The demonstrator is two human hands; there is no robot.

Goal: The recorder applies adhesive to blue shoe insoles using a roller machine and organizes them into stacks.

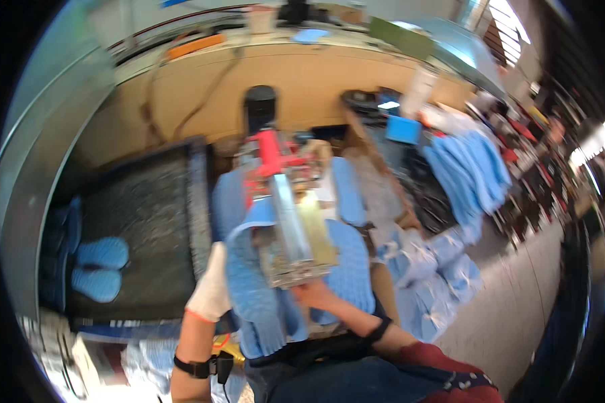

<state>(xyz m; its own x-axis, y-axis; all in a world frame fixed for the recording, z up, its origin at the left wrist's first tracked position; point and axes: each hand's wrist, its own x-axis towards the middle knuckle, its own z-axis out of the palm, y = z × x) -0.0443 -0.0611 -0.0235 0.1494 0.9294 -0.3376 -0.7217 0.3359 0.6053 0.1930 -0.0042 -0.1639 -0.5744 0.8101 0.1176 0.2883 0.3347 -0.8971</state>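
Note:
A bench machine (296,228) with a metal arm and red parts stands before me, blurred by motion. A light blue foam slipper (252,279) with a curved strap is beside its left side. My left hand (212,285), in a white glove, grips the slipper's left edge; the fingertips are partly hidden behind it. My right hand (312,295), bare, reaches under the machine's front end. Its fingers are hidden there, next to a blue ribbed sole (349,269). More blue foam pieces lie around the machine, one a narrow upright piece (347,191).
On the left is a dark tray (148,228) with a pair of blue soles (99,269). To the right, blue slippers (470,171) pile beside a blue box (403,129), above bagged blue pieces (430,275). A wooden ledge (302,60) runs along the back.

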